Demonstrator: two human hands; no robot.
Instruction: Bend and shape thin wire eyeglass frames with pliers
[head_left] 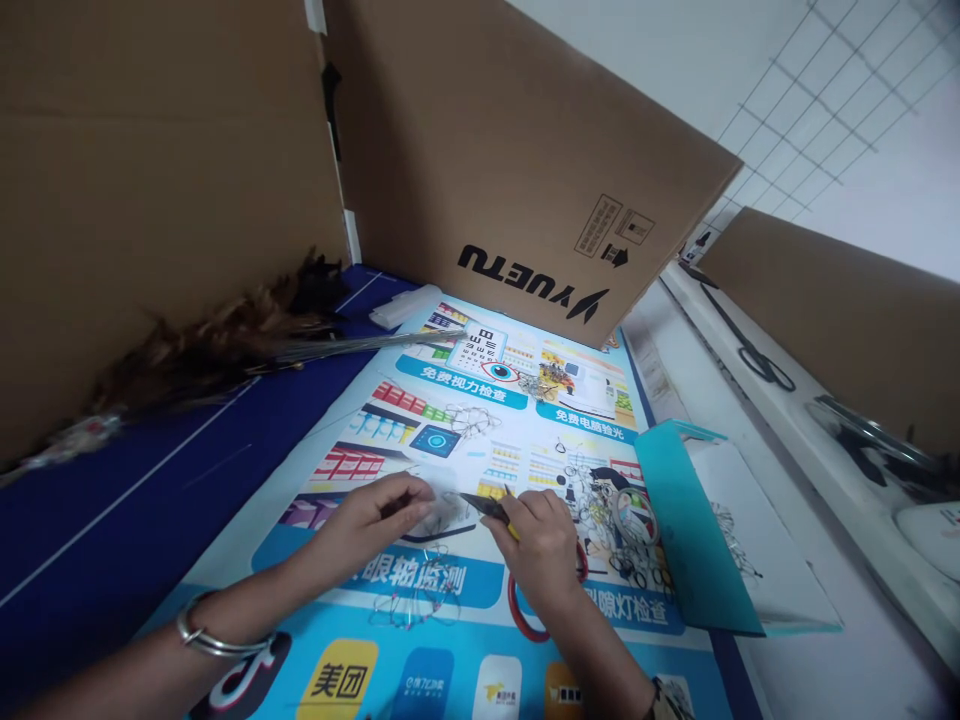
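Observation:
My left hand [397, 510] is closed in a pinch, and a thin wire piece [451, 495] shows faintly at its fingertips. My right hand [544, 535] grips a pair of pliers [484, 506], whose dark pointed jaws aim left at those fingertips. Red curved handles [519, 612] show below and beside the right hand. Under the left wrist lies a loose bunch of thin wire pieces [415, 600] with small coloured ends. A larger tangle of wire pieces [600, 510] lies right of the pliers, with a round clear roll [636, 517] on it. Whether the jaws touch the wire is unclear.
A teal box [697, 530] with wire pieces inside stands at the right. More wire bunches [472, 420] lie farther back on the printed sheet [480, 590]. A feather duster [240, 335] lies left. Cardboard panels [510, 150] wall the back; scissors [765, 368] rest far right.

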